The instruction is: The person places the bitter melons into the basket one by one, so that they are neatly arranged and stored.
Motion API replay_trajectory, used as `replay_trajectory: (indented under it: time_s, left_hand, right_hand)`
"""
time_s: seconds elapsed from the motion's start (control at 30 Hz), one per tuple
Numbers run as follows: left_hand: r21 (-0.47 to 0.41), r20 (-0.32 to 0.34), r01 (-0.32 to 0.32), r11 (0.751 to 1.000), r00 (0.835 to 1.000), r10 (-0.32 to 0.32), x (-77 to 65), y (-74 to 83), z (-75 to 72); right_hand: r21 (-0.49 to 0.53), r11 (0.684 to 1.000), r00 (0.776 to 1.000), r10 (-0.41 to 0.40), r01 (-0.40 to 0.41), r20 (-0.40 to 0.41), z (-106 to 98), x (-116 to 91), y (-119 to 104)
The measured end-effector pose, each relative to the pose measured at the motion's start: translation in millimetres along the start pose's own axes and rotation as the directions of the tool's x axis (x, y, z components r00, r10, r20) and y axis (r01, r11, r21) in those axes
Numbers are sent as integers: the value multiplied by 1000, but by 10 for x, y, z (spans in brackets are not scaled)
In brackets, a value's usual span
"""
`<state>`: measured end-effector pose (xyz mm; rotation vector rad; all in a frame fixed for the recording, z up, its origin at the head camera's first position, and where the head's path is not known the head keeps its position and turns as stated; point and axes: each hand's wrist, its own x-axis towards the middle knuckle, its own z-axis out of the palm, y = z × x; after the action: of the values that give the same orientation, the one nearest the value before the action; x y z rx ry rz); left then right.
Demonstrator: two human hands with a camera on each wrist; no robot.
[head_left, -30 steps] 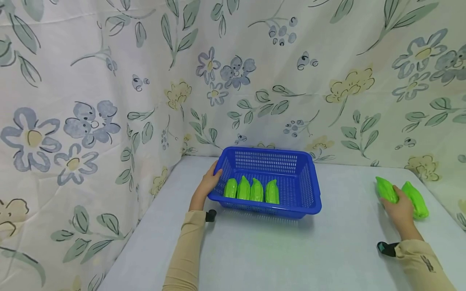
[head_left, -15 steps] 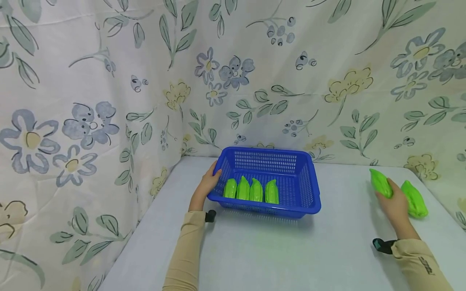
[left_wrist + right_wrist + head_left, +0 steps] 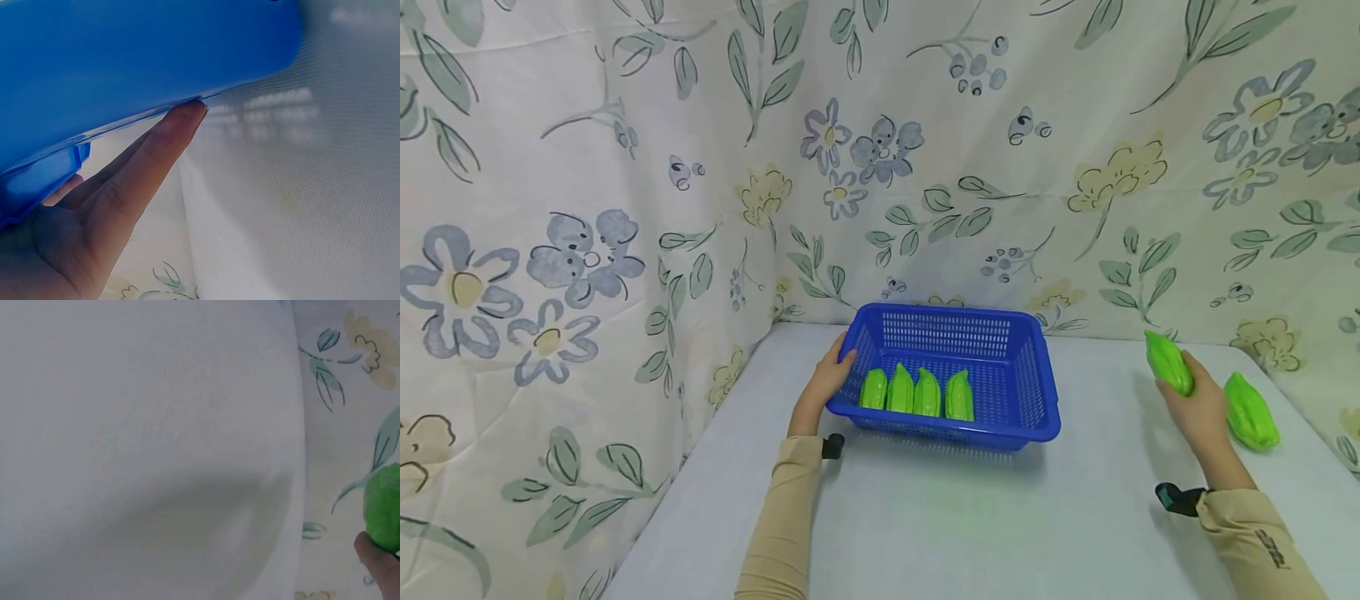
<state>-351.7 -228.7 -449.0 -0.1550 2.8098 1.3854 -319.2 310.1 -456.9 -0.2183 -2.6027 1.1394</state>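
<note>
In the head view my left hand (image 3: 826, 379) grips the left rim of a blue plastic basket (image 3: 943, 424), thumb over the edge. The left wrist view shows its fingers (image 3: 156, 153) along the outside of the basket (image 3: 137, 56). Several bright green, ridged, pointed vegetables (image 3: 928, 393) stand in a row at the basket's front left. Over the table's right side, my right hand (image 3: 1202, 412) holds another such green vegetable (image 3: 1169, 364), tip upward. In the right wrist view, the thumb (image 3: 378, 562) presses against that vegetable (image 3: 382, 503).
One more green vegetable (image 3: 1251, 412) lies on the white table (image 3: 970, 517), just right of my right hand. A floral curtain (image 3: 985, 167) hangs along the back and left of the table.
My right hand has lifted its green vegetable and carried it up and to the left, away from the other one on the table. The left hand and basket stay put.
</note>
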Motion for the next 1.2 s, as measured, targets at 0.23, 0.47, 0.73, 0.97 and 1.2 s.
replay_trajectory:
  time_s: [0.23,0.47,0.73,0.97,1.2]
  left_hand:
    - [-7,5,-3,1000,1000,3,-3,1,-1]
    - [1,6,-7,1000,1000,7,-18,9,-3]
    - [-1,2,-10,1000,1000,10,-14,7,-4]
    - [-5,4,-15,1000,1000,15,-11,5,-2]
    - [-2,4,-14,1000,1000,14,-13,10,3]
  right_hand:
    - [-3,999,999,-47,46,-18,25,-3,-176]
    - [41,995,995,-91,93,-43,75,-37,-350]
    - [64,991,992,-112,115,-58,112,-58,-528]
    - [73,988,990,-136,139,-47,140,-111,-714]
    - [74,983,985,-168,171,-43,201,-129,-856]
